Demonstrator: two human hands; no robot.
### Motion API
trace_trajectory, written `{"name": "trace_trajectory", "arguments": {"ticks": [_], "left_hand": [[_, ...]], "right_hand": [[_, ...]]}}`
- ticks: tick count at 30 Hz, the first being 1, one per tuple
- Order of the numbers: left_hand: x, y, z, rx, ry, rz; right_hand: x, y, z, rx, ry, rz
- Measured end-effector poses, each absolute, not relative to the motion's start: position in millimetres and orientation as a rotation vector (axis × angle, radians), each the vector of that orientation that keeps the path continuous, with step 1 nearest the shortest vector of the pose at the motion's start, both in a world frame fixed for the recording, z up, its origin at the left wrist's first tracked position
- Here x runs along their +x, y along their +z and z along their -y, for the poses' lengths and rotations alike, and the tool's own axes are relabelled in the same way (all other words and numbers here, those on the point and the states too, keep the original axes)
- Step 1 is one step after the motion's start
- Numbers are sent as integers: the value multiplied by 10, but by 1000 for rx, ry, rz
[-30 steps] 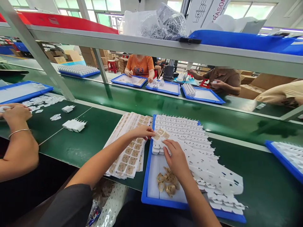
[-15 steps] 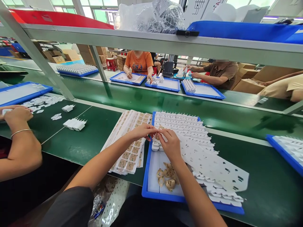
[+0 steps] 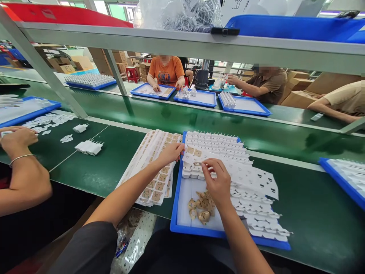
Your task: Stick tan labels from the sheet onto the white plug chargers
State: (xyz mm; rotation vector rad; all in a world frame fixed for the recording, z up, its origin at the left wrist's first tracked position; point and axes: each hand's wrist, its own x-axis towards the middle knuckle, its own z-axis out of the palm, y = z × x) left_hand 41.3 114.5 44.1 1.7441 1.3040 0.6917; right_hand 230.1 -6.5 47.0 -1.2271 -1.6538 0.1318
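My left hand (image 3: 172, 153) is closed at the left end of a white sticker sheet (image 3: 248, 175), pinching its edge. A couple of tan stickers show at that end; the rest of the sheet is bare with small cut-outs. Between the thumb and finger of my right hand (image 3: 218, 180) is a small thin sticker (image 3: 197, 164), just above the sheet. Underneath, rows of white plug adapters (image 3: 212, 141) fill much of a blue tray (image 3: 175, 213). Crumpled tan sticker backings (image 3: 202, 207) lie in the tray's near left part, left of my right wrist.
Left of the tray lies a stack of sticker sheets (image 3: 159, 177). Farther left are several white adapters (image 3: 89, 147) and a co-worker's arm (image 3: 27, 179). A shelf (image 3: 159, 40) crosses above. Another blue tray (image 3: 342, 186) stands at right; people work across the line.
My hands have separated: the right one moved right and down with the small sticker. The sheet has shifted left and up, and tan stickers now show at its left end.
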Motion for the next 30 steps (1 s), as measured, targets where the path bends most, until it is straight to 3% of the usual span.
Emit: {"name": "trace_trajectory", "arguments": {"ticks": [5,9,12,15,19,23,30], "left_hand": [[359,432,-631,2067,798,-1374],[451,187,-303,2504,717,-1355],[478,9,-214,2515,757,-1397],[400,-63,-151,2236,869,-1314],[308,-22,73,1418,1054,-1085],[430,23,397,813,1041,-777],[590,-61,595,947,1029,-625]], "right_hand": [[2452,384,583,-1255,444,1681],[2509,259,809,-1250,538,1626],[2526,206,856,-1245,598,1579],[2529,182,872,-1223,691,1515],[2477,186,906,-1163,880,1437],[2368,247,948,-1047,1048,1403],[2345,280,1003,-1014,1123,1367]]}}
